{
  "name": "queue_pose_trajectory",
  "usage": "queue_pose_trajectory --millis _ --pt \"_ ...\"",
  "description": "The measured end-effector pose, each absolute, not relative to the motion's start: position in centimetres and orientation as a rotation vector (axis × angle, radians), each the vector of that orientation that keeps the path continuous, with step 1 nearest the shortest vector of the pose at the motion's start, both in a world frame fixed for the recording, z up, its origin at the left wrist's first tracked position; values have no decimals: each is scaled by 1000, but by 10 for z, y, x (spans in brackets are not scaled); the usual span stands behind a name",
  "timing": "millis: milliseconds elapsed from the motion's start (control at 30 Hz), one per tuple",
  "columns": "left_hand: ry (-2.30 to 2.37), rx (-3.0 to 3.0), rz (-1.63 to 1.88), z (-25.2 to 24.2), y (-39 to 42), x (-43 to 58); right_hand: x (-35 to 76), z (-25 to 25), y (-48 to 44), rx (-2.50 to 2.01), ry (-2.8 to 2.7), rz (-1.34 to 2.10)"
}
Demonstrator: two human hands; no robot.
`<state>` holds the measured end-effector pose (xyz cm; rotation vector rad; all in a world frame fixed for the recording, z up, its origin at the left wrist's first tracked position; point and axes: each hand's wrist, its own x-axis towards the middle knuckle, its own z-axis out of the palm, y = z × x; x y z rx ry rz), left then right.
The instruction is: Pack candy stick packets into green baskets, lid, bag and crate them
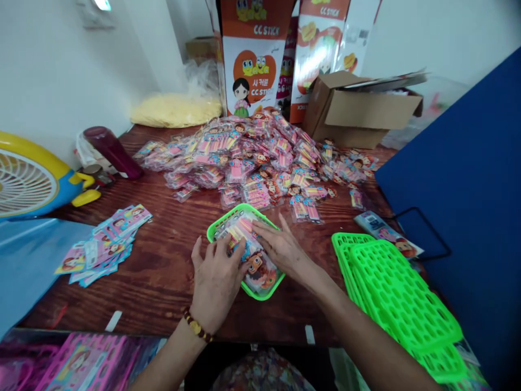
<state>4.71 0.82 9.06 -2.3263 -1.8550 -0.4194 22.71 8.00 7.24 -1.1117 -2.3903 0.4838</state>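
A green plastic basket [266, 296] sits near the front of the wooden table, filled with clear packets [254, 263] that show a cartoon face and pink and yellow sticks. My left hand [217, 271] rests over the basket's left side, fingers spread and bent, with the tips on the packets. From the right, my right hand [280, 247] reaches over the rim, its fingers stretched out flat on the packets and its thumb apart. Neither hand appears to be gripping anything. Parts of the packets and the rim are hidden under both hands.
Behind the basket lies a large heap of packets [260, 152]. Printed cards [108, 244] are piled at left, near a yellow-and-blue fan [36, 174] and a dark red bottle [113, 152]. Stacked green baskets [402, 293] stand at right, beside a blue panel [459, 179]. An open carton [358, 111] is behind.
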Motion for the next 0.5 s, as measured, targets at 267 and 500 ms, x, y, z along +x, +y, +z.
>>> queue_pose_trajectory --millis 267,500 --pt "-1747 -2370 -368 92 12 41 235 84 81 -1070 -2324 617" --pt "-1686 -2335 -457 80 6 30 254 81 61 -1120 -2256 484"
